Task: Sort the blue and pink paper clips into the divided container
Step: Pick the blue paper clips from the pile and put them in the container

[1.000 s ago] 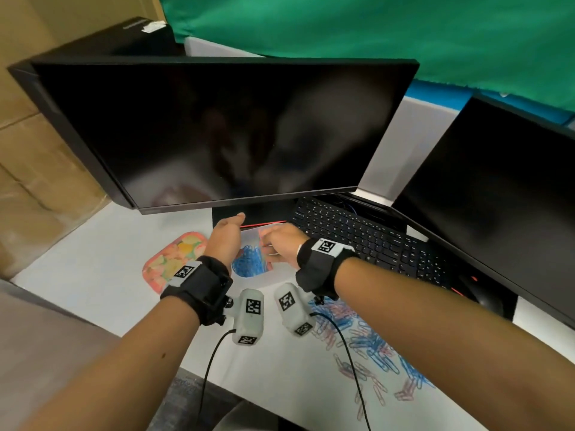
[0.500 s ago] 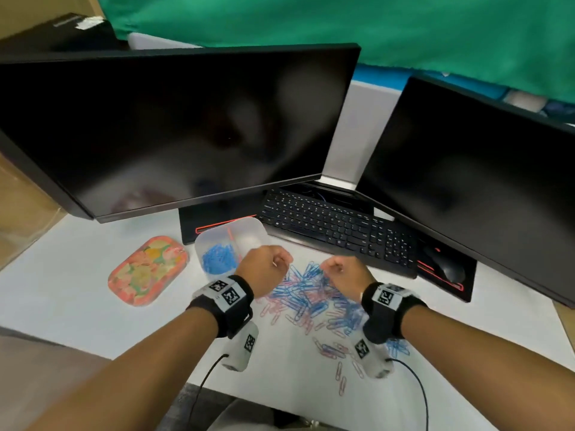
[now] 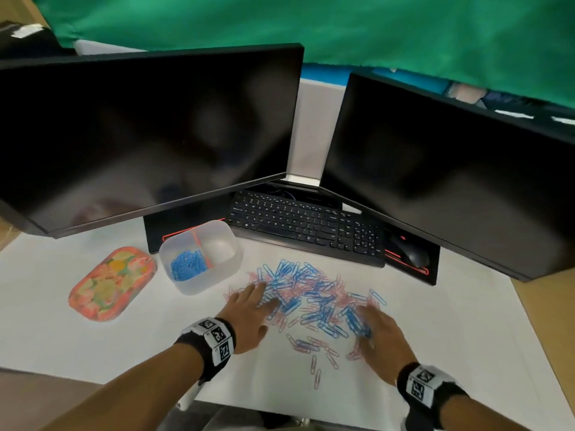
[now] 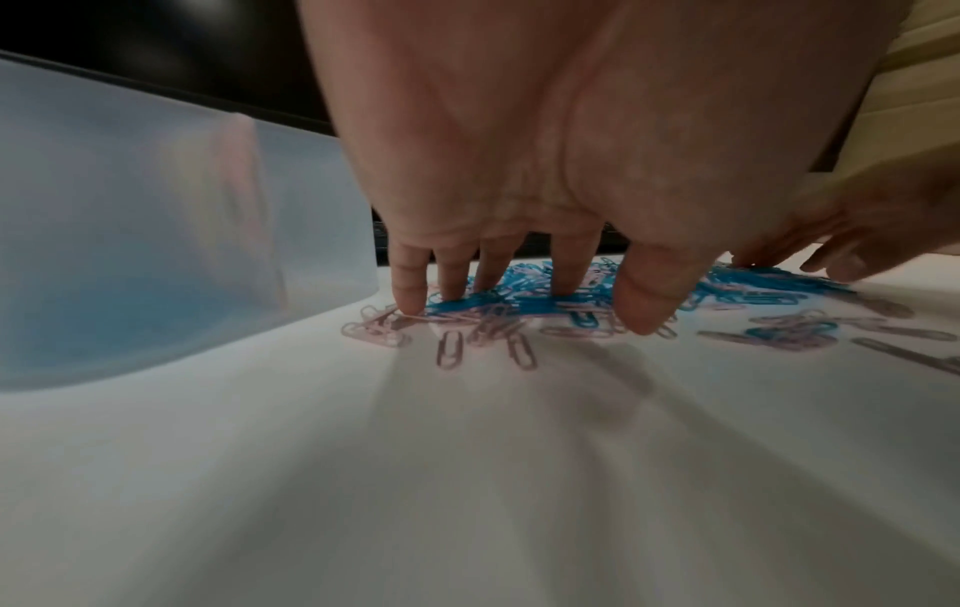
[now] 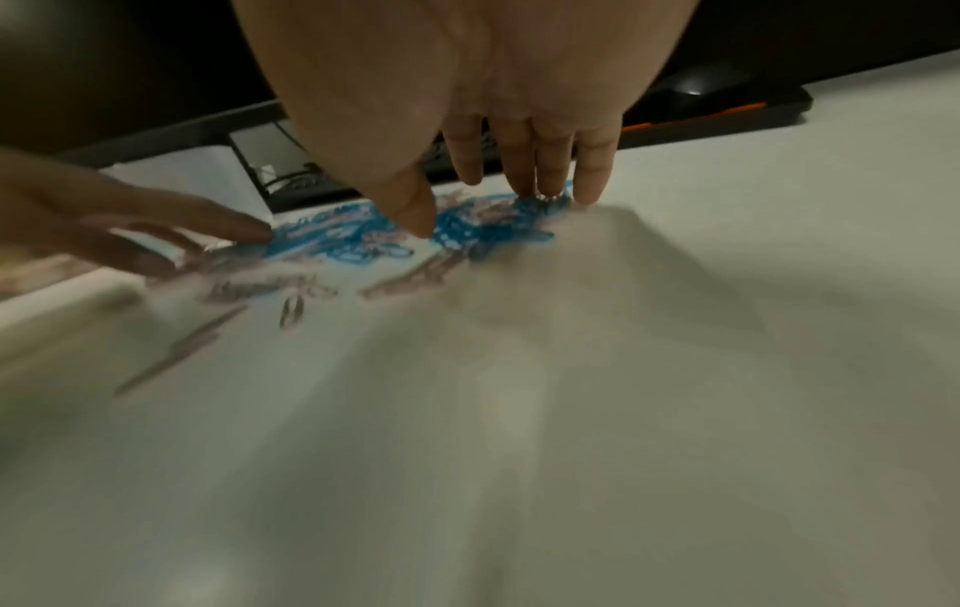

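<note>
A pile of blue and pink paper clips (image 3: 311, 293) is spread over the white desk in front of the keyboard. My left hand (image 3: 252, 309) lies flat on the pile's left edge, its straight fingertips (image 4: 410, 304) pressing on clips (image 4: 519, 308). My right hand (image 3: 373, 328) lies flat on the pile's right edge, straight fingers (image 5: 524, 180) touching the clips (image 5: 467, 230). Left of the pile stands the translucent divided container (image 3: 230, 269). Blue clips (image 3: 186, 265) fill its left compartment; the right compartment looks empty. Its wall (image 4: 156, 246) shows at the left of the left wrist view.
A flat patterned orange lid (image 3: 112, 284) lies left of the container. A black keyboard (image 3: 311, 228) and a mouse (image 3: 410, 253) sit behind the pile, under two dark monitors (image 3: 149, 135). The desk's near edge runs just below my wrists.
Both hands came back from the container to the pile. Half a second ago they were curled above the clips; now both lie flat on it, fingers straight.
</note>
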Demonstrator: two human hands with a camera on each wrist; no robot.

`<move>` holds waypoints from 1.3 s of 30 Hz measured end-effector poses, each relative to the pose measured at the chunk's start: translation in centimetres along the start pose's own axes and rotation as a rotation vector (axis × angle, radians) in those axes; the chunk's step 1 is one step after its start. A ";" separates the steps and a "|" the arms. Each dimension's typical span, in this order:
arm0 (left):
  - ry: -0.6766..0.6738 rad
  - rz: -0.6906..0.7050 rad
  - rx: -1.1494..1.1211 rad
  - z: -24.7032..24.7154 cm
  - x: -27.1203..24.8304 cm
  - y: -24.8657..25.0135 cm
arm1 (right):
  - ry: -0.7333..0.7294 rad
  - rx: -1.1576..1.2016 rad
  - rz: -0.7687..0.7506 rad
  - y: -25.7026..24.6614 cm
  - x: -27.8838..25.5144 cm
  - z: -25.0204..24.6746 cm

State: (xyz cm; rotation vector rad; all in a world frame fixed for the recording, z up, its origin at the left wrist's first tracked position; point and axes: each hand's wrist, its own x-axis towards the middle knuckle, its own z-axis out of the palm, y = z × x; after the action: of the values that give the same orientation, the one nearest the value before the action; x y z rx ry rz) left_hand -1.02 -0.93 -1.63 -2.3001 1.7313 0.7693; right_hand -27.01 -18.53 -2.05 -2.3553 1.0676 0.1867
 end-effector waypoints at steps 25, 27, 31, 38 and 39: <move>0.297 -0.340 -0.416 -3.0 2.3 -2.6 | 0.032 -0.037 0.262 1.6 6.6 -4.4; 0.239 -0.338 -0.382 -3.2 3.1 -2.3 | 0.027 -0.013 0.284 1.6 6.4 -4.5; 0.153 -0.336 -0.259 -3.2 4.2 -1.8 | -0.001 0.022 0.302 1.6 5.9 -4.8; 0.122 -0.348 -0.274 -3.0 4.6 -2.1 | -0.068 0.012 0.307 2.4 6.3 -5.0; 0.135 -0.356 -0.313 -3.2 4.4 -2.2 | -0.077 0.005 0.305 2.4 6.4 -4.9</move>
State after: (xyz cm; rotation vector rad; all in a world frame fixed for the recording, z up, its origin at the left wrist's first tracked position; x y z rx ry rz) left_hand 2.87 -5.30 -1.46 -2.8199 1.2580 0.8792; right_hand -24.91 -26.64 -1.07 -2.1513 1.3825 0.3830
